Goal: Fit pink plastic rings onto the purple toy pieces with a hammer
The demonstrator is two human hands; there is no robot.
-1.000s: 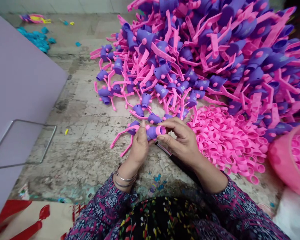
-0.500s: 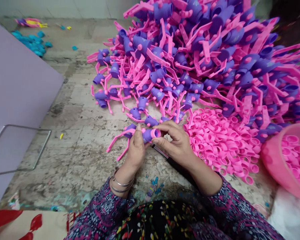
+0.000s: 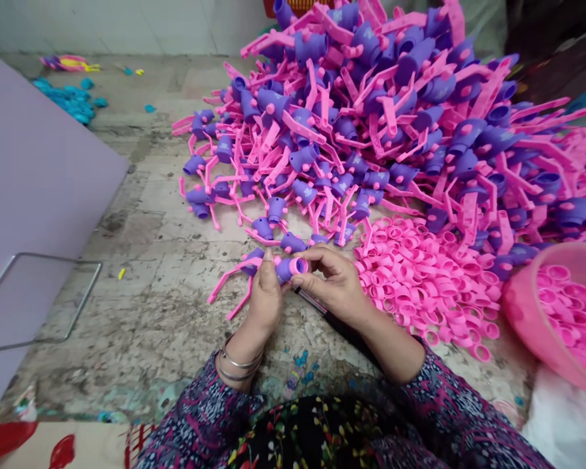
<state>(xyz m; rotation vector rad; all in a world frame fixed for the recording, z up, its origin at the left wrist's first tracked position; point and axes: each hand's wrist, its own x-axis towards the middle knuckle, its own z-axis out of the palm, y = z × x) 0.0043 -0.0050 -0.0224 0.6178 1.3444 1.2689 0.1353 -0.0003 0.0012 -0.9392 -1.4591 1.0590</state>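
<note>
My left hand [image 3: 266, 299] is closed around a purple plastic toy body [image 3: 284, 269] with two pink arms [image 3: 227, 280] sticking out to the left. A pink ring [image 3: 299, 266] sits around the body's narrow right end, its opening facing right. The fingers of my right hand [image 3: 339, 283] pinch at this ring, thumb below and forefinger above. Below the right fingers is a slim rod with a dark end [image 3: 312, 301]; my right arm partly hides it, and whether the hand holds it I cannot tell.
A large heap of purple toy bodies with pink arms [image 3: 322, 140] lies beyond my hands. To the right are a pile of loose pink rings [image 3: 427, 280] and a pink tub [image 3: 527, 306] holding more. A lilac panel [image 3: 43, 169] with a wire frame [image 3: 85, 299] stands at left.
The camera view has shifted slightly. Both hands keep hold at nearly the same place, and the ringed end has turned a little within my fingers.
</note>
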